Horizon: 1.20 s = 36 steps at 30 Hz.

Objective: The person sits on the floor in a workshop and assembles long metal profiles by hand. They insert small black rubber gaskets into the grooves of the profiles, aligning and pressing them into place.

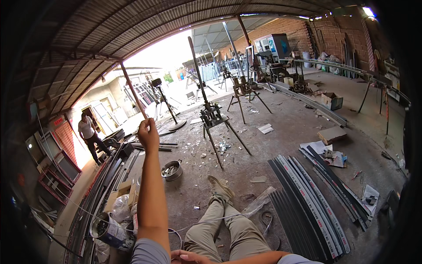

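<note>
My left hand (148, 133) is raised at the end of an upright forearm, left of the middle of the view. Its fingers are curled together; whatever they may hold is hidden or too small to name. At the lower edge lies my right hand (190, 257), close to my left elbow, with its forearm across my lap. The picture's edge cuts off most of its fingers. My legs stretch forward in khaki trousers (204, 233), ankles crossed. A thin cable (198, 223) passes over them. Beyond my left forearm sits a round metal pan (171, 170) with small pieces inside.
A tripod stand with a metal fixture (212, 116) stands ahead amid scattered debris. Long dark metal profiles (303, 207) lie at right, more (105, 176) at left. A bucket (112, 232) is near my left elbow. Another person (90, 136) stands at far left.
</note>
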Each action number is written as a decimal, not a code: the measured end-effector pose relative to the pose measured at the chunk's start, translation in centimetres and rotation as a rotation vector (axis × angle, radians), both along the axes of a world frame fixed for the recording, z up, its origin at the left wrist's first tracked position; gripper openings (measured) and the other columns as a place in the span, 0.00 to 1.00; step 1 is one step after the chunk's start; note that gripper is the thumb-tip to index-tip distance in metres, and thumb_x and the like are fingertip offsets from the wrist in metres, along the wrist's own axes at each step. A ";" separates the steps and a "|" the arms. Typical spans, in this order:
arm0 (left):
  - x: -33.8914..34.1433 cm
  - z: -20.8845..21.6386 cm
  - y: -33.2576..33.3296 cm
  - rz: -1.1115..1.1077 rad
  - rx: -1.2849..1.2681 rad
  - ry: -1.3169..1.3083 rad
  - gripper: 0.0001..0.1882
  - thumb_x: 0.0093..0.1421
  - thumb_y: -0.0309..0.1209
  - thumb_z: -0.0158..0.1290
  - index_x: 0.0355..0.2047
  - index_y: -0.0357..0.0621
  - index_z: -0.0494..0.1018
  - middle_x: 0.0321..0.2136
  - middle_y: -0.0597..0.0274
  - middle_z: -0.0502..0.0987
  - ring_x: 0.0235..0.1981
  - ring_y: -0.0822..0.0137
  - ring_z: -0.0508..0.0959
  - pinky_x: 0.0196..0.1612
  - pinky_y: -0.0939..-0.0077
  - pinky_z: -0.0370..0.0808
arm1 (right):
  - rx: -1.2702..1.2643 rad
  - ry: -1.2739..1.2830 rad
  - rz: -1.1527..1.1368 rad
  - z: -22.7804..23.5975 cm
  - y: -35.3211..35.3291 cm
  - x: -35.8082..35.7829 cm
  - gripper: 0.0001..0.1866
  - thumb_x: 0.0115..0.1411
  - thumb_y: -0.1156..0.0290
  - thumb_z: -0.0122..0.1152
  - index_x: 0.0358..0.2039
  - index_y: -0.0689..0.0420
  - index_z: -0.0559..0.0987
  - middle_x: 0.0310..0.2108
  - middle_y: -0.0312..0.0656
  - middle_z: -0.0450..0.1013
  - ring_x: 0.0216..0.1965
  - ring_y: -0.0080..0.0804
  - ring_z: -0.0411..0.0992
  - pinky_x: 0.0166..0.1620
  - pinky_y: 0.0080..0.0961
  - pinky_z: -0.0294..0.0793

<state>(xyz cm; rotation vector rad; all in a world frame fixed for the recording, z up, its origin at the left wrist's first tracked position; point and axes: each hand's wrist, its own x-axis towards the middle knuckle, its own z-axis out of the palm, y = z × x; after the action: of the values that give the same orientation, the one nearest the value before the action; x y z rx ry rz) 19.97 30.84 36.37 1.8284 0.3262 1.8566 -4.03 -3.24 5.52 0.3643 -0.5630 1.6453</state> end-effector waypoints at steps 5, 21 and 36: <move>-1.1 -0.5 -0.8 0.054 0.030 -0.002 0.12 0.70 0.36 0.60 0.39 0.36 0.80 0.29 0.67 0.80 0.31 0.78 0.74 0.35 0.78 0.71 | -0.122 0.039 -0.256 6.7 -1.4 2.0 0.29 0.67 0.60 0.59 0.66 0.58 0.70 0.64 0.47 0.73 0.64 0.40 0.71 0.69 0.40 0.67; -3.8 3.5 -2.5 -0.055 -0.042 -0.071 0.12 0.71 0.34 0.58 0.39 0.34 0.79 0.33 0.62 0.84 0.36 0.75 0.80 0.41 0.78 0.74 | -0.005 -0.070 0.050 8.7 -4.3 0.9 0.28 0.68 0.64 0.60 0.66 0.59 0.70 0.59 0.50 0.76 0.58 0.45 0.77 0.64 0.44 0.73; -5.5 2.4 -1.5 -0.082 -0.066 -0.133 0.14 0.72 0.36 0.57 0.39 0.35 0.81 0.30 0.67 0.82 0.31 0.77 0.76 0.39 0.80 0.72 | -0.090 -0.184 -0.082 5.0 -1.1 1.5 0.36 0.67 0.58 0.60 0.70 0.59 0.61 0.67 0.45 0.65 0.69 0.41 0.64 0.72 0.41 0.59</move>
<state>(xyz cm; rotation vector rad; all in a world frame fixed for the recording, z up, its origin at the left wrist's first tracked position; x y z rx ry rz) 14.43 29.35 38.78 1.6412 0.2578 1.8773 -2.52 -4.30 10.51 0.1228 -0.6301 1.6279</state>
